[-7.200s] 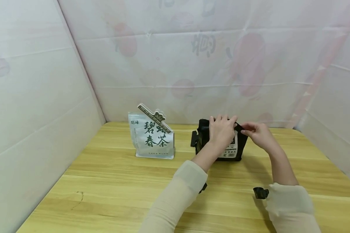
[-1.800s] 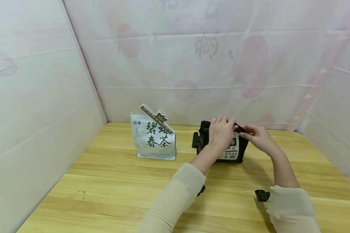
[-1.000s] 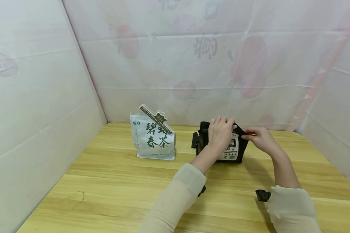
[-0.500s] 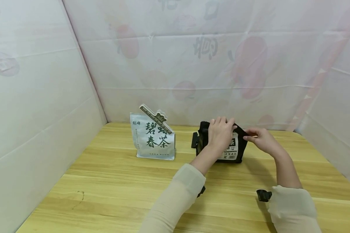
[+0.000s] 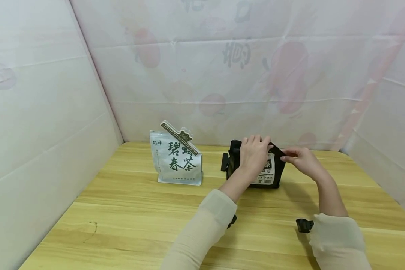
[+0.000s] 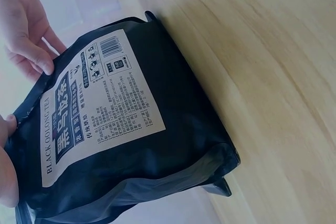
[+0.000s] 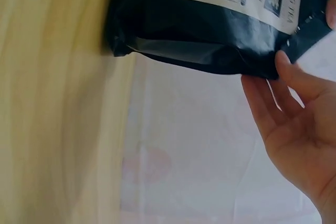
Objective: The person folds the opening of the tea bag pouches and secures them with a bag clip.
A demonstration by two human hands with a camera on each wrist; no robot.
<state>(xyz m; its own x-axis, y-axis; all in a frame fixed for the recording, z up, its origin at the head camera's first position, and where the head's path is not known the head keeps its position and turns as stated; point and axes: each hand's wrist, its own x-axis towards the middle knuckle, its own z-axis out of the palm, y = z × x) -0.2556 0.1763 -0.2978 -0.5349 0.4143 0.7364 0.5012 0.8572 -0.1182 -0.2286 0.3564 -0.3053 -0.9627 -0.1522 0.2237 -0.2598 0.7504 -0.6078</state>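
Observation:
A black tea bag [image 5: 277,176] with a white label reading "BLACK OOLONG TEA" stands on the table. My left hand [image 5: 254,155] lies over its top and grips the upper edge; part of its grip is hidden in the head view. With thumb and fingers, my right hand [image 5: 303,161] pinches the bag's upper right corner, as the right wrist view also shows. A dark flat object [image 5: 225,162] sticks out beside the bag's left side; its kind is unclear. Farther left stands a pale tea bag [image 5: 177,165], with a long sealing clip [image 5: 179,138] slanted across its top right corner.
The wooden table [image 5: 128,221] has a small dark mark at its left front. White printed cloth [image 5: 202,75] closes off the back and both sides. Small black devices [image 5: 304,225] sit at the wrists.
The right hand has shifted slightly down and to the right along the black bag's corner, still pinching it. The left hand stays on top. The pale bag and clip have not moved.

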